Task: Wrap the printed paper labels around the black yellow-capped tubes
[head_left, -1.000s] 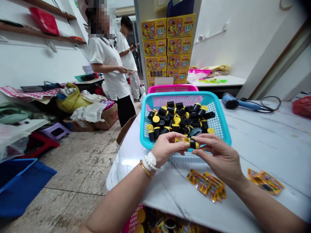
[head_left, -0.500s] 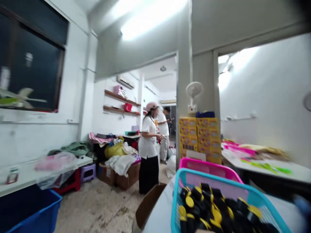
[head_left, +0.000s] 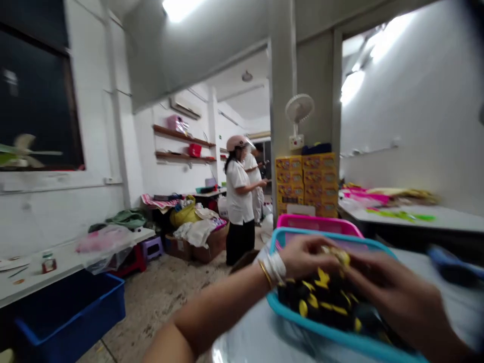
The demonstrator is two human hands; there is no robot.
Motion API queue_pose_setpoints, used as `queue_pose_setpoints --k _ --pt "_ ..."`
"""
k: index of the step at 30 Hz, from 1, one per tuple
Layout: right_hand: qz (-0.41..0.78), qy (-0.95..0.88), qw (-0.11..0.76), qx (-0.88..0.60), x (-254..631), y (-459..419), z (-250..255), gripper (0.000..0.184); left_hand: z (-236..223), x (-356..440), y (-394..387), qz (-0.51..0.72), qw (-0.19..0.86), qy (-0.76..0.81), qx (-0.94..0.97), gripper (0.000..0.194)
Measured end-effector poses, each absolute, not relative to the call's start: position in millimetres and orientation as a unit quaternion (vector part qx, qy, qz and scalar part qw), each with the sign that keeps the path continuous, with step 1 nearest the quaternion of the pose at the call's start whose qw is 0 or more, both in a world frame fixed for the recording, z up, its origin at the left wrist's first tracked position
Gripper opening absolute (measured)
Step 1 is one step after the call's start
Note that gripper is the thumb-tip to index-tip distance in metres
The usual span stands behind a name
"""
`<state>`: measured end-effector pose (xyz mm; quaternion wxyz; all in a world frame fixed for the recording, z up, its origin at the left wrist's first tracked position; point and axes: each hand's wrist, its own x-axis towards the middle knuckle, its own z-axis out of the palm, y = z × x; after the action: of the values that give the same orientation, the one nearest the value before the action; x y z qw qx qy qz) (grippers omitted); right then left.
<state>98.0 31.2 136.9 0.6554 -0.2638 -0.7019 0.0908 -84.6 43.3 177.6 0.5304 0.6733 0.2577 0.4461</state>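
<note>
Over the basket, my left hand (head_left: 308,258) is closed, with white wraps and a gold bangle at its wrist. Its fingertips pinch a small yellowish piece (head_left: 342,256), blurred and partly covered by the fingers. From the other side my right hand (head_left: 401,292) reaches in, its fingers closed at the same piece. Beneath both hands, a light blue plastic basket (head_left: 325,327) holds many black parts with yellow ends (head_left: 321,297). My right hand hides part of the basket's right side.
A pink basket (head_left: 321,222) stands behind the blue one on the white table (head_left: 249,327). To the right lies a blurred blue object (head_left: 454,264). Stacked yellow boxes (head_left: 306,184) rise behind. A blue bin (head_left: 75,317) sits low left. Two people in white shirts (head_left: 240,196) stand beyond.
Both my hands have come up over the blue basket and now meet at a small yellowish piece. The view has tilted down and shifted slightly. The nearer person has turned away somewhat.
</note>
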Motion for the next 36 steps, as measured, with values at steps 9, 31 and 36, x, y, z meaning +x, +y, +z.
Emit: queue_pose_setpoints --k 9,31,36 --pt "0.095 -0.718 0.662 -0.192 61.0 76.6 225.0 0.024 258.8 -131.1 75.1 0.459 0.535 0.263 0.659 0.065" --pt "0.662 -0.563 0.423 -0.256 59.1 -27.3 70.2 0.029 80.6 -135.7 -49.0 0.490 0.673 0.320 0.452 0.047" --pt "0.597 -0.565 0.507 -0.259 66.0 -31.3 46.2 0.012 56.7 -128.4 -54.7 0.471 0.676 0.348 0.448 0.051"
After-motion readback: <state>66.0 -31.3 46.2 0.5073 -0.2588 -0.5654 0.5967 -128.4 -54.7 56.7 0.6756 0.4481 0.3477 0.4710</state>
